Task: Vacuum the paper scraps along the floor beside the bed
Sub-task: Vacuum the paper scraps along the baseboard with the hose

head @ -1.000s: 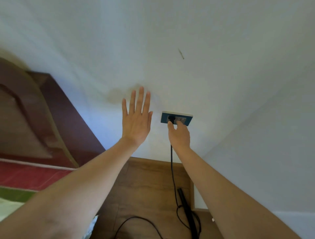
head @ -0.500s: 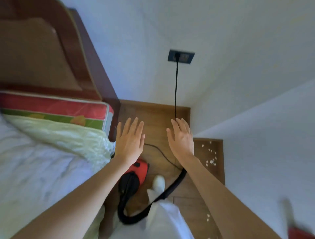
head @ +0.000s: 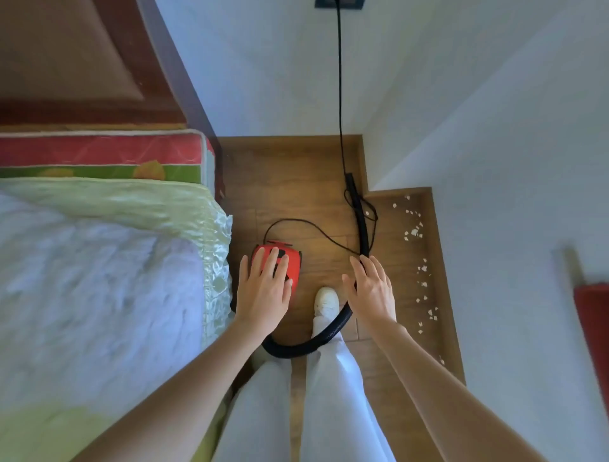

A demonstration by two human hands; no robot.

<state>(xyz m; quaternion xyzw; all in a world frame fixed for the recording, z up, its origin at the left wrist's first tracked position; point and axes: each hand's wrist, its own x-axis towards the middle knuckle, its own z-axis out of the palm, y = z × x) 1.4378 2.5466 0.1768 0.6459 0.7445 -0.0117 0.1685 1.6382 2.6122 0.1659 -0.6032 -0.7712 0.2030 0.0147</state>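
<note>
A small red vacuum cleaner stands on the wooden floor right beside the bed. Its black hose curls around my foot and runs up to a black nozzle. The power cord hangs from a wall socket. White paper scraps lie scattered along the floor by the right wall. My left hand hovers flat above the vacuum, fingers spread, holding nothing. My right hand hovers over the hose, also spread and holding nothing.
A dark wooden headboard stands at the top left. White walls box in the narrow floor strip, with a step in the wall at the right. A red object shows at the right edge. My white shoe is between vacuum and hose.
My right hand has left the plug at the socket and both hands have dropped from the wall. My view has tilted down to the vacuum and floor.
</note>
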